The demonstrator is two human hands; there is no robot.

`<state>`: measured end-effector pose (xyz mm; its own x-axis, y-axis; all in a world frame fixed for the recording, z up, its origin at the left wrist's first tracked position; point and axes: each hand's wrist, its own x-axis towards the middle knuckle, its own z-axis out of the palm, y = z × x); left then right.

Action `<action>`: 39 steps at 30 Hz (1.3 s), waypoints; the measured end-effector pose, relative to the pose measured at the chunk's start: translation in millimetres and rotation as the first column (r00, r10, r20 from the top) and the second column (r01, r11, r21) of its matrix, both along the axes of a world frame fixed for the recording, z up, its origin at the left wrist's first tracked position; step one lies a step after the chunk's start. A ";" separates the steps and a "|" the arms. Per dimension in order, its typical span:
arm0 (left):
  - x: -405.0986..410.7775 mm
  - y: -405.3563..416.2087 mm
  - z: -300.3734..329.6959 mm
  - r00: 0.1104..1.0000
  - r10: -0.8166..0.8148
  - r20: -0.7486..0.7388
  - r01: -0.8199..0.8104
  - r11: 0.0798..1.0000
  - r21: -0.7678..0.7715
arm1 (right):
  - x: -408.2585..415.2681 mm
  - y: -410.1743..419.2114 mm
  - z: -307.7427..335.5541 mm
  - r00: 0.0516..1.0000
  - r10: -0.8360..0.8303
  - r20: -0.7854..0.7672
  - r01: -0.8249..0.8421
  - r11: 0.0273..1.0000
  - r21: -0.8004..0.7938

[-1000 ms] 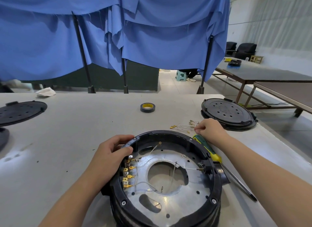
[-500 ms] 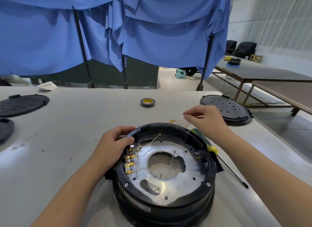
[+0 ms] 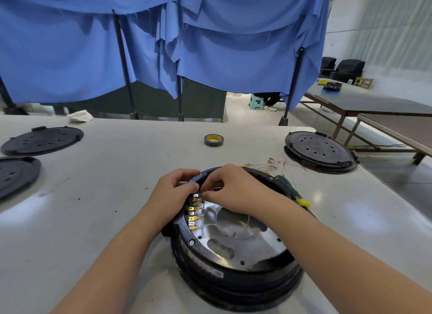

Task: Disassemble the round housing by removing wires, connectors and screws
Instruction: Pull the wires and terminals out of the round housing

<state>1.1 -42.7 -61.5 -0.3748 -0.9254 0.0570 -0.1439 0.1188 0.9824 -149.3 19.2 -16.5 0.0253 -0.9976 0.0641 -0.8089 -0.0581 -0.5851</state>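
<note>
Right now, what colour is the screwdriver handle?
Green with a yellow collar, on the screwdriver; head view.

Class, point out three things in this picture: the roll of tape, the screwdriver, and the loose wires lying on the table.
roll of tape [image 3: 214, 140]: head view, on its grey outer side.
screwdriver [image 3: 295, 193]: head view, on its green handle beside the housing.
loose wires [image 3: 268, 165]: head view, on the bundle's middle.

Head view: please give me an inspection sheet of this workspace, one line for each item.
Surface: pale table, a few dark specks.
Job's things: round housing near the front edge; gold connectors in a row inside its left rim.
Clutter: tape roll, three black covers, screwdriver, crumpled cloth.
Grips: left hand on the rim; right hand pinches at the top connector.
Cables: removed wires behind the housing.
Surroundings: blue curtains, more tables at right.
</note>
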 end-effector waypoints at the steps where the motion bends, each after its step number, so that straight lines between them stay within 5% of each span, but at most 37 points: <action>1: -0.1 -0.5 -0.6 1.000 -0.002 -0.001 0.002 1.000 -0.003 | 1.8 -0.6 -3.0 1.000 -0.013 -0.004 0.013 1.000 0.000; 39: -0.5 0.4 1.7 1.000 -0.010 0.005 0.010 0.999 -0.033 | 14.3 -2.8 -19.9 0.976 -0.092 -0.196 0.083 0.995 -0.057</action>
